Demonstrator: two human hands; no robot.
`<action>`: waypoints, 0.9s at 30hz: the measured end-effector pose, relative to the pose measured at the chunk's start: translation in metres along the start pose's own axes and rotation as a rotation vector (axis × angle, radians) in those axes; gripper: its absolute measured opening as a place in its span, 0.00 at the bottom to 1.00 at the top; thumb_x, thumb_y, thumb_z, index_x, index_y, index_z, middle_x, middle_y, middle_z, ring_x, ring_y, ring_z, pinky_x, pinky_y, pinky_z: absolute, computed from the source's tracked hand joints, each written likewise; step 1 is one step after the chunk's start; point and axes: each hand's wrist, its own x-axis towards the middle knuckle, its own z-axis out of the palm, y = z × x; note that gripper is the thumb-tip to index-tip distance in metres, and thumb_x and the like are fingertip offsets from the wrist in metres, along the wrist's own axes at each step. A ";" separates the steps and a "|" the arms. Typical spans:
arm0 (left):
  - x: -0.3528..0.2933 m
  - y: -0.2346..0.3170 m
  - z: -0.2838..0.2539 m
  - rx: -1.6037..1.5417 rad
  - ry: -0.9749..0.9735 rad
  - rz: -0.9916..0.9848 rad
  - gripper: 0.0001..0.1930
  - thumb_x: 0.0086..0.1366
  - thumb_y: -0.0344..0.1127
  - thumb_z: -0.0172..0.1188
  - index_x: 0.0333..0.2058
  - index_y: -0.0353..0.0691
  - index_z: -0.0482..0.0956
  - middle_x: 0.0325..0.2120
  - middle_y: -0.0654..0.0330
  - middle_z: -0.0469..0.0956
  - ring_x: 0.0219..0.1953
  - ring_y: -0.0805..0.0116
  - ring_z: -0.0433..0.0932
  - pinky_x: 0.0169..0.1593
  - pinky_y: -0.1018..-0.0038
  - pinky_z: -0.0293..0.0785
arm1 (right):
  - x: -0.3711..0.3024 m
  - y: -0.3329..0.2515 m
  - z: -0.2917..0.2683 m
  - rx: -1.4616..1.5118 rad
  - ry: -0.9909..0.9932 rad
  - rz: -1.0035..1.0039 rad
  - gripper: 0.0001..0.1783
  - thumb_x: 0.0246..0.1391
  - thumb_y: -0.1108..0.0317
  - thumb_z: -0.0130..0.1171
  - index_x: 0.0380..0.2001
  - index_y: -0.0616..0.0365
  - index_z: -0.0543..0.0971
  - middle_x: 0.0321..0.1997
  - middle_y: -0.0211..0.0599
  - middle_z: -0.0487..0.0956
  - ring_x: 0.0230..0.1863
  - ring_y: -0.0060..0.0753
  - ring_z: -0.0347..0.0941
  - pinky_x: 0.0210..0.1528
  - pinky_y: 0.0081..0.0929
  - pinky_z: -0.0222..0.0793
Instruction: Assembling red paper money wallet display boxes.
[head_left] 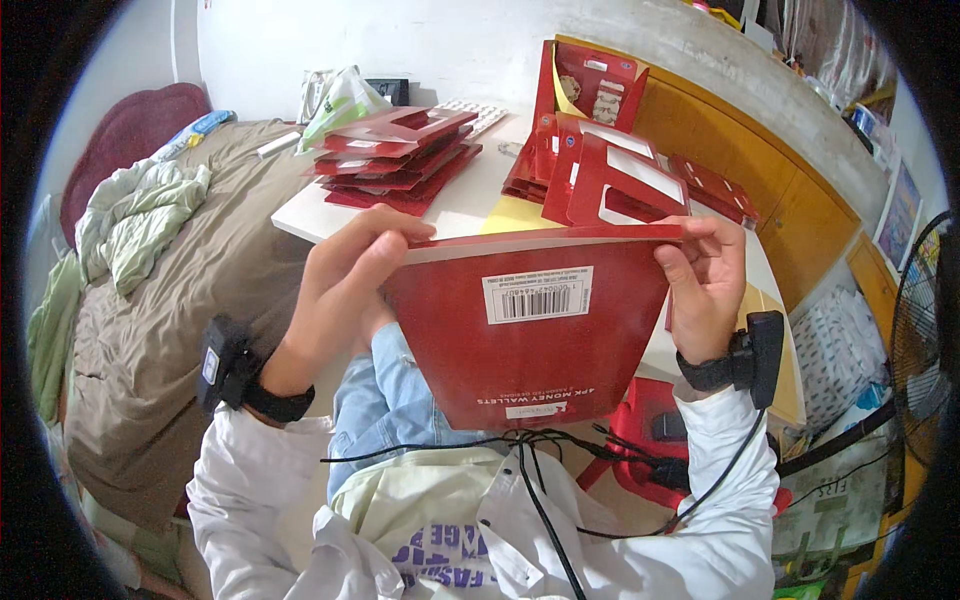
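A flat red cardboard package (530,350) with a white barcode label (538,295) hangs between my hands, above my lap. My left hand (355,265) grips its upper left corner, thumb pressed against the edge. At the upper right corner, the fingers of my right hand (705,285) curl behind it and the thumb lies in front. The printing on its face appears upside down. Just beyond it on the white table, several red cards with window cut-outs (625,185) lean together.
A stack of red folded cards (395,155) stands at the table's left. An open red box (600,85) is at the back against a wooden panel (700,120). Left is a bed (190,300); right, a fan (925,340). Black cables (540,440) cross my lap near a red stool (645,430).
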 end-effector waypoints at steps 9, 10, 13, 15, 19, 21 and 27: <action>-0.008 0.002 0.005 0.252 -0.003 -0.348 0.07 0.63 0.30 0.54 0.36 0.32 0.76 0.30 0.64 0.76 0.35 0.79 0.70 0.41 0.81 0.66 | -0.030 0.003 0.027 0.090 0.074 0.299 0.15 0.57 0.69 0.54 0.47 0.60 0.70 0.42 0.30 0.72 0.47 0.21 0.64 0.53 0.20 0.56; -0.008 0.000 0.004 0.272 0.004 -0.314 0.07 0.62 0.30 0.55 0.35 0.32 0.76 0.29 0.65 0.75 0.34 0.79 0.70 0.41 0.81 0.66 | -0.032 0.004 0.029 0.096 0.053 0.349 0.14 0.58 0.68 0.53 0.46 0.60 0.71 0.42 0.30 0.72 0.47 0.21 0.64 0.53 0.20 0.56; -0.011 -0.001 0.000 0.267 -0.010 -0.305 0.07 0.62 0.30 0.55 0.34 0.32 0.76 0.29 0.65 0.75 0.34 0.80 0.70 0.41 0.81 0.66 | -0.036 0.007 0.035 0.056 0.028 0.396 0.13 0.58 0.66 0.50 0.44 0.60 0.72 0.43 0.32 0.72 0.47 0.22 0.64 0.54 0.21 0.55; -0.011 -0.004 -0.004 0.226 -0.018 -0.375 0.07 0.62 0.30 0.55 0.34 0.32 0.76 0.29 0.65 0.76 0.34 0.80 0.70 0.41 0.81 0.66 | -0.041 0.014 0.036 0.337 0.022 0.502 0.12 0.58 0.66 0.50 0.42 0.61 0.73 0.43 0.32 0.72 0.47 0.23 0.64 0.54 0.22 0.56; -0.014 -0.006 -0.006 0.199 -0.048 -0.578 0.06 0.61 0.29 0.56 0.33 0.32 0.76 0.28 0.66 0.76 0.35 0.80 0.70 0.42 0.81 0.66 | -0.047 0.018 0.044 0.259 0.069 0.593 0.08 0.56 0.70 0.49 0.37 0.61 0.73 0.39 0.30 0.73 0.44 0.22 0.66 0.52 0.22 0.57; -0.016 -0.007 -0.007 0.188 -0.079 -0.574 0.06 0.61 0.29 0.56 0.33 0.32 0.76 0.28 0.66 0.76 0.34 0.80 0.70 0.42 0.81 0.66 | -0.050 0.021 0.044 0.260 0.063 0.622 0.07 0.56 0.71 0.49 0.36 0.61 0.73 0.37 0.29 0.73 0.42 0.20 0.66 0.51 0.20 0.58; -0.012 -0.017 -0.012 0.364 -0.211 -0.559 0.07 0.60 0.31 0.56 0.31 0.32 0.76 0.23 0.67 0.74 0.27 0.81 0.69 0.32 0.81 0.66 | -0.050 0.025 0.046 0.175 0.054 0.734 0.05 0.53 0.75 0.49 0.32 0.61 0.73 0.32 0.25 0.71 0.36 0.15 0.64 0.42 0.16 0.60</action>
